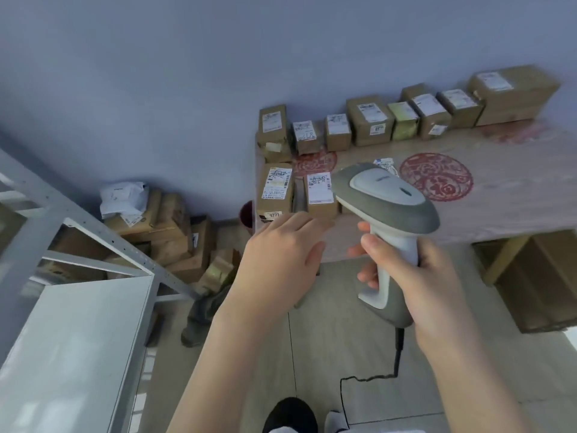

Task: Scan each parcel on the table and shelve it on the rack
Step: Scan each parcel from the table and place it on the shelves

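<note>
My right hand grips the handle of a grey and white barcode scanner, its head aimed at the table. My left hand reaches out with straight fingers toward two labelled cardboard parcels at the table's near left corner and holds nothing. Several more labelled parcels stand in a row along the wall at the back of the table. The white metal rack stands at the lower left.
The table cover bears red round prints. A heap of cardboard boxes and a white bag lies on the floor between rack and table. A brown box sits under the table. The scanner's black cable trails over the floor near my feet.
</note>
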